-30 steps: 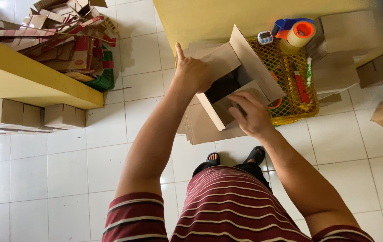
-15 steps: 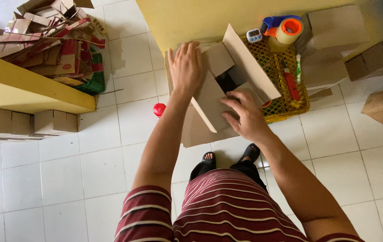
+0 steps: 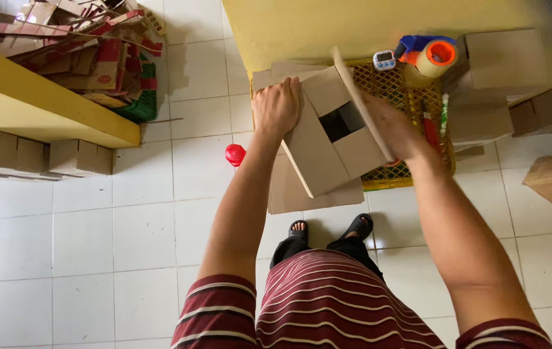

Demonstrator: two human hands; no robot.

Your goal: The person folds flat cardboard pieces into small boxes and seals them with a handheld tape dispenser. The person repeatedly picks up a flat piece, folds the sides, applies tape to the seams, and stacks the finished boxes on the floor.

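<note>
So the person is standing over a white tiled floor point(image 3: 114, 232) and working a brown cardboard box point(image 3: 328, 139) with both hands, holding it up in the air in front of them, above a yellow plastic crate point(image 3: 412, 97).

The left hand point(image 3: 277, 108) is lying on the box's left flap, fingers curling over the far edge and pressing it flat. The right hand point(image 3: 393, 129) is wrapping around the opposite side, just behind a tall flap that's sticking up edge-on toward the camera; I can't tell exactly how its fingers are closing because that flap is hiding them. Between the two hands a dark gap is showing where the inner flaps aren't meeting yet.

My read on handling: it's looking empty and light, plain corrugated board, so stiff along the panels but floppy at the creases. It'll dent if you squeeze mid-panel, so I'd be taking it at the corners and folded edges, pretty much where both hands are sitting now. The surface is dry and matte, so it shouldn't be slippery.

Just past the right hand, a tape dispenser point(image 3: 432, 57) and a small timer point(image 3: 384, 59) are sitting at the crate's far end. Left of the left hand and lower down, a small red thing point(image 3: 235, 154) is lying on the tiles. A flat cardboard sheet point(image 3: 302, 194) is lying underneath the box.
</note>
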